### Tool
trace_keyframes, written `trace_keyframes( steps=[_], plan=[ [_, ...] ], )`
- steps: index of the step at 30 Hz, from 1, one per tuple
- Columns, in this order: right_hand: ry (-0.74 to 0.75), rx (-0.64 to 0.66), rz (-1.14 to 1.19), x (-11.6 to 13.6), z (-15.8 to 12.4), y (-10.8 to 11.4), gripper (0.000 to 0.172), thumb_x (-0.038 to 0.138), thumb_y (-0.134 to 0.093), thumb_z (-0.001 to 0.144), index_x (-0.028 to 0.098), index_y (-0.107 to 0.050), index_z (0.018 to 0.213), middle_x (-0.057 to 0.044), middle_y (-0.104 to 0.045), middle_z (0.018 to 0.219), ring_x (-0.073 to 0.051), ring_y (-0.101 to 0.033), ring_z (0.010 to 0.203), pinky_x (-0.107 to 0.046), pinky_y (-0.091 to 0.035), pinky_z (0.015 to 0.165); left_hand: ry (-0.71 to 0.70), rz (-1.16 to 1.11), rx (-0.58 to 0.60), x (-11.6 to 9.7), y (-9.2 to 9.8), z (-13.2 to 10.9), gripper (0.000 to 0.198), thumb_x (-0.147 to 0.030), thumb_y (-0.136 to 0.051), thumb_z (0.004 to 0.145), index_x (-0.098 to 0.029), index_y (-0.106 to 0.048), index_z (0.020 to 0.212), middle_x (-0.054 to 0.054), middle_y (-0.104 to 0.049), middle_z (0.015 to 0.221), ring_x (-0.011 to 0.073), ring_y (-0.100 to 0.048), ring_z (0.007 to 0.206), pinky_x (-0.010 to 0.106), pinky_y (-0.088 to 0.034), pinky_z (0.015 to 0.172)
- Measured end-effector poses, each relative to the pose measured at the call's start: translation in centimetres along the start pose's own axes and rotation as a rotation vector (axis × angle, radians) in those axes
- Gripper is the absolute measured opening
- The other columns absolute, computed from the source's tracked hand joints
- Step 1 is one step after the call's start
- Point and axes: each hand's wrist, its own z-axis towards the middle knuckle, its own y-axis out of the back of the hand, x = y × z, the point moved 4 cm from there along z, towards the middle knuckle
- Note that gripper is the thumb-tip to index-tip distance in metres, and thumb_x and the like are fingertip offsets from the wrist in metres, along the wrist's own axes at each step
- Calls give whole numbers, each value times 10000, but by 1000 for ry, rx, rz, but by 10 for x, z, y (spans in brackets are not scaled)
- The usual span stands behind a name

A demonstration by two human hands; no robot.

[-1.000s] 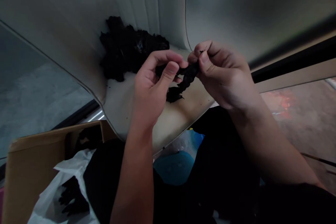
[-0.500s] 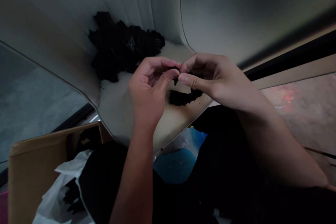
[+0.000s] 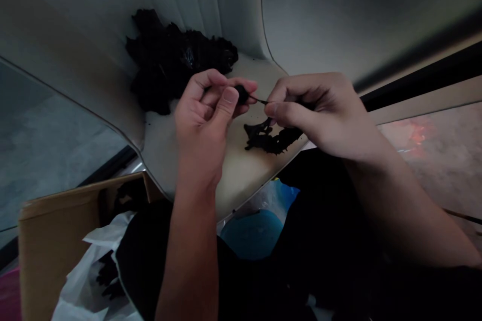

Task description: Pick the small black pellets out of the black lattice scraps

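Note:
My left hand (image 3: 205,115) is closed, its thumb and fingers pinching a small black bit (image 3: 241,94). My right hand (image 3: 314,110) is closed too, pinching a thin black strand that runs across to that bit. Below the right fingers a small black frilly piece (image 3: 269,138) lies on the pale curved surface (image 3: 181,155). A larger heap of the same black material (image 3: 175,67) sits behind the left hand, against the pale back wall.
A cardboard box (image 3: 52,241) with a white plastic bag (image 3: 88,281) holding dark pieces stands at the lower left. A blue round object (image 3: 252,233) shows under the surface's edge, between my dark-clothed legs. Grey floor lies left, reddish floor right.
My hands, pressed together half a second ago, have drawn apart, and a thin strand now stretches between them. The small black piece lies on the surface under the right hand.

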Motion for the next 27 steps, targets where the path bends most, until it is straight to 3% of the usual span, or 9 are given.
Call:
trace_keyframes(
  steps=[4, 6, 10, 14, 17, 19, 23, 27],
  plan=[
    [33, -81, -4, 0, 2, 7, 314, 177, -790, 972, 243, -716, 674, 24, -633, 639, -152, -573, 655, -334, -480, 665, 87, -7, -3, 10, 4, 2, 433, -556, -1009, 895, -298, -756, 1133, 74, -834, 1229, 335, -789, 1183, 496, -595, 1093],
    [55, -151, -36, -1, 1, 10, 338, 193, -803, 974, 240, -700, 656, 17, -614, 623, -154, -540, 639, -340, -468, 650, 77, 26, 38, 11, 2, 2, 395, -554, -972, 946, -291, -771, 1163, 77, -848, 1236, 332, -811, 1184, 493, -619, 1071],
    [166, -266, -105, -2, -1, 10, 378, 136, -786, 969, 226, -653, 627, 32, -570, 604, -122, -442, 583, -323, -404, 617, 61, 149, 87, -2, -6, 0, 100, -286, -840, 1088, -276, -775, 1163, 25, -890, 1185, 220, -852, 1061, 411, -680, 1038],
    [302, -397, -155, -3, 0, 9, 357, 76, -705, 953, 228, -637, 637, 54, -557, 618, -111, -426, 577, -305, -339, 630, 151, 382, 54, -17, -8, -4, 262, -62, -759, 1031, -287, -801, 1156, -3, -904, 1090, 235, -870, 1092, 401, -724, 1028],
    [368, -621, -151, -5, 2, 23, 336, 58, -637, 912, 248, -658, 635, 41, -529, 590, -128, -407, 526, -341, -255, 589, 168, 497, 31, -27, 1, -7, 350, -6, -724, 996, -276, -806, 1203, -6, -911, 1068, 229, -873, 1076, 378, -723, 1010],
    [355, -683, -81, -10, 5, 35, 338, 39, -594, 875, 267, -694, 648, 34, -492, 561, -152, -384, 485, -360, -219, 532, 166, 556, -9, -32, 11, -9, 403, -5, -757, 963, -282, -796, 1252, -4, -916, 1099, 244, -872, 1084, 387, -711, 1019],
    [246, -534, 26, -19, 13, 44, 340, 37, -627, 856, 296, -746, 671, 16, -525, 587, -168, -348, 491, -362, -213, 478, 242, 748, -7, -29, 27, -11, 465, -3, -764, 898, -297, -806, 1256, 4, -903, 1062, 279, -862, 1120, 384, -690, 990],
    [197, -292, -80, -20, 14, 39, 201, 225, -839, 948, 350, -840, 790, 2, -662, 669, -184, -519, 591, -368, -387, 562, 353, 1002, -9, -9, 41, -7, 429, 28, -756, 852, -273, -810, 1152, 12, -878, 1015, 270, -834, 985, 425, -658, 946]
  ],
)
